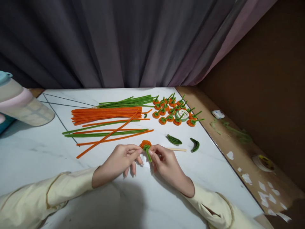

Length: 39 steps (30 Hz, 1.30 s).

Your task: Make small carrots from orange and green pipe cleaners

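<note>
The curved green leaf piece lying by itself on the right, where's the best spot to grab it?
Probably pinch the curved green leaf piece across its narrow middle, coming from above. It lies flat on the white table, apart from everything else, so nothing blocks fingers there.

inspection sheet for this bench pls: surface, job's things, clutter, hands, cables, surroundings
surface: white marble-look table, dark lines across its far left part.
job's things: orange flower with green stem held between both hands; orange stems and green stems in piles; finished flowers far right.
clutter: tape roll among the flowers; two green leaves; wooden stick; paper scraps on the brown side ledge.
hands: left hand and right hand, each with a fingertip grip on the flower.
cables: nothing seen.
surroundings: grey curtain behind; brown wall right; bottle lying far left.
</note>
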{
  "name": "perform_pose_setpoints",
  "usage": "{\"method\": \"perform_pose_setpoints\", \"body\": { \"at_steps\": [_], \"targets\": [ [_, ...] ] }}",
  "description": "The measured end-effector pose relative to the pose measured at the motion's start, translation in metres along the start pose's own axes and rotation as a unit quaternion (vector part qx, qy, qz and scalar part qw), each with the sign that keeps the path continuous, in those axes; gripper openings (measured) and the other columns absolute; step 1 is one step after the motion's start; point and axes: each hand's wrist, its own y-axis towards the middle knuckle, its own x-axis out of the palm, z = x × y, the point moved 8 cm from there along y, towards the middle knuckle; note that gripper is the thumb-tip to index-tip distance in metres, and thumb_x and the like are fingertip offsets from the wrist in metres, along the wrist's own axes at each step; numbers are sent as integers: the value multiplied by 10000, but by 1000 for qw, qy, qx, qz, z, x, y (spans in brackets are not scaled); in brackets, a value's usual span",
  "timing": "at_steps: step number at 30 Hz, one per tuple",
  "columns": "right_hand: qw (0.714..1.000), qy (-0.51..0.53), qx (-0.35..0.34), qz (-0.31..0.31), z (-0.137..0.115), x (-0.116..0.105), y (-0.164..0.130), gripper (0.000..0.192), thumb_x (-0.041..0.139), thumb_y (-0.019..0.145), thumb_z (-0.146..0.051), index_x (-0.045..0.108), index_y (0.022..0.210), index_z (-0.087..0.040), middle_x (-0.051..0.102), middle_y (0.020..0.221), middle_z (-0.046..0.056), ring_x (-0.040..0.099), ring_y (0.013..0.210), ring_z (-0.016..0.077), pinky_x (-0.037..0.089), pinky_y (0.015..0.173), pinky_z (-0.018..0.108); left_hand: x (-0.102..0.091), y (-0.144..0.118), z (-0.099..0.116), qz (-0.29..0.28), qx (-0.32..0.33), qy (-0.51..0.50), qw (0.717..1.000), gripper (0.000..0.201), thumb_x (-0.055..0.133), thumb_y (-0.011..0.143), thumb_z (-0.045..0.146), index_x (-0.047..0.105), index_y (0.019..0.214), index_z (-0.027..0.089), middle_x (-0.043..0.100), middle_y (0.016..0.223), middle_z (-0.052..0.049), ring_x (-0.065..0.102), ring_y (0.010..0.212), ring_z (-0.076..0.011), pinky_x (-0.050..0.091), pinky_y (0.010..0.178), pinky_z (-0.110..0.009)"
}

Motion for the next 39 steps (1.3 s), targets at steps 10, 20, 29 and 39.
{"method": "perform_pose_setpoints", "body": {
  "at_steps": [10,20,29,39],
  "targets": [
    [1000,-13,-12,13,-3,-3,2,202,452,880,-299,518,732,-179,488,563,-34,436,447,90,355,440,204,1,1,2,28,12,-1,1000,265,498,836,337,600,925,110,614,722,-22,615,455,-111,402,325,-157],
    [998,-56,-35,-7,-1,-1,6,177,437,864,-220,498,701,-184,476,538,-39,442,466,98,351,473,205,4,8,3,22,16,-18,999,197,500,823,307,564,781,125,590,590,6,624,454,-134,438,359,-178],
    [981,-170,-76,-52,-8,1,6,183,426,702,0,488,679,-170,507,557,-30,403,487,92,289,484,190,6,12,1,-90,-40,-49,994,152,582,737,234,580,656,105,637,511,-29,586,399,-111,454,394,-182],
    [965,-228,-111,-59,-12,7,6,266,435,630,64,373,624,-195,430,545,-51,364,480,91,262,490,198,2,20,-12,-114,-96,-79,986,112,623,638,198,647,585,102,592,440,0,520,380,-75,405,384,-160]
  ]
}}
